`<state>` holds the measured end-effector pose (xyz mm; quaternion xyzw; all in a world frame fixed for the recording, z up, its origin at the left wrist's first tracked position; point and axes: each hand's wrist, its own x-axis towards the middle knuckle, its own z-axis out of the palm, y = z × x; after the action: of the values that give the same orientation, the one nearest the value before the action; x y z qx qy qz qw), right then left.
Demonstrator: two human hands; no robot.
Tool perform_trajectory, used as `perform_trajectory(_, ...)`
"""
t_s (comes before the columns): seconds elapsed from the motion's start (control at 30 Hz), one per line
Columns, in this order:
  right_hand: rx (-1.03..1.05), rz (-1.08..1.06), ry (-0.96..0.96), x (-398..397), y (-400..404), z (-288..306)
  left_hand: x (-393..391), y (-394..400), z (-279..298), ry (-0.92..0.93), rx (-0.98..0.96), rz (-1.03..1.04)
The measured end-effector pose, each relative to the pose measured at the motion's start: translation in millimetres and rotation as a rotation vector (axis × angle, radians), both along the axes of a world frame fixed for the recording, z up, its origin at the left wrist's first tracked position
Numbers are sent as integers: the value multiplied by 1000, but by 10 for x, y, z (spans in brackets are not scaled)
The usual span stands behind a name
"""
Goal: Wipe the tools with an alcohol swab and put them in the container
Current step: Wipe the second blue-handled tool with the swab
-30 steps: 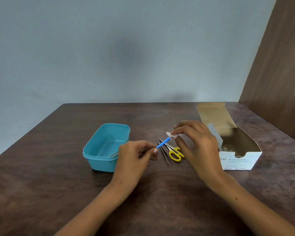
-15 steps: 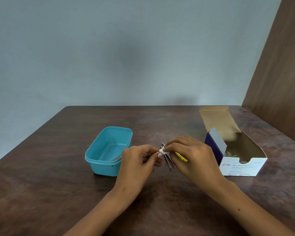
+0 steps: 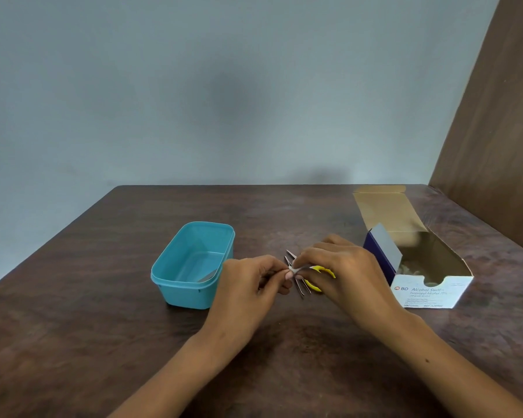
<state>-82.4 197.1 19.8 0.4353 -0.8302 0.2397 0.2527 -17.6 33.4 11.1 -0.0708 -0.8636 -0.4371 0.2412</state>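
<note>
My left hand pinches a small thin tool whose blue part is now hidden by the white alcohol swab. My right hand pinches that swab around the tool, right against my left fingertips. Both hands hover just above the table, over metal tweezers and yellow-handled scissors that lie there, partly covered by my right hand. The teal plastic container stands open to the left of my left hand, with a flat grey metal piece inside it.
An open white and blue box of alcohol swabs lies to the right of my right hand, its cardboard flap folded back. The dark wooden table ends at a grey wall behind and a brown panel at the right.
My right hand has slid the swab down the blue tool from its far tip to my left fingertips, covering the blue part. Both hands came closer together.
</note>
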Motion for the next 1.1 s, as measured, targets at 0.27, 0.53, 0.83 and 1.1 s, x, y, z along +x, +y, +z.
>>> perform_trajectory(0.27,-304,-31,-319,10,-47,-11,6,10,57,-44,274,-38)
perform_trajectory(0.53,-737,61,-847,43,-49,113,-17,23,-14,-149,290,-60)
perform_trajectory(0.83,-993,79,-1142,52,-64,108,-15,28,-37,-209,413,-116)
perform_trajectory(1.1,-948,99,-1281,81,-104,40,-6,19,-9,-209,475,-186)
